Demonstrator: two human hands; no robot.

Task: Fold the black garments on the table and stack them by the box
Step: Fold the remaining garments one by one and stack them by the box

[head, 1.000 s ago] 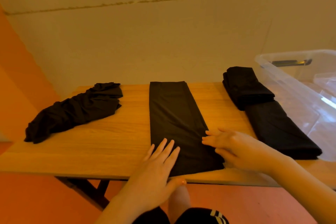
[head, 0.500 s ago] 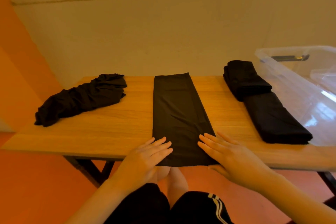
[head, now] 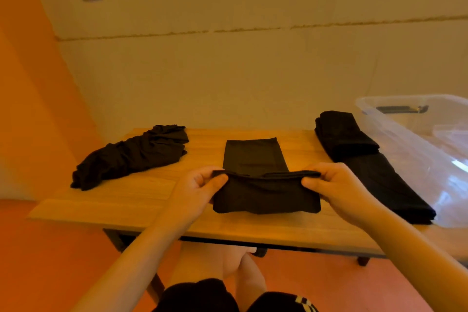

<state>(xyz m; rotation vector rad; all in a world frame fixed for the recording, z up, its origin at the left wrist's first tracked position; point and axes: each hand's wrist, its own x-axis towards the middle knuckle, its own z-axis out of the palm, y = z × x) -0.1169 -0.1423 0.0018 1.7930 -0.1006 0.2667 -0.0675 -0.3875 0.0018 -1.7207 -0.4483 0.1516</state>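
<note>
Wooden table (head: 141, 197) against plain wall. Left hand (head: 200, 185) and right hand (head: 336, 187) each pinched a near corner of the strip garment (head: 255, 157), lifted mid-table. Risk: uneven pull skews the fold, layers slip. Crumpled garment (head: 131, 154) waited left; folded stack (head: 364, 157) touched box (head: 415, 139).

I count four black cloth garments: one crumpled heap (head: 131, 154), one half-folded strip (head: 263, 185), two folded bundles (head: 344, 134) (head: 390, 187). One clear plastic box (head: 417, 149), one wooden table (head: 106, 208), two hands (head: 195, 185) (head: 336, 185).
</note>
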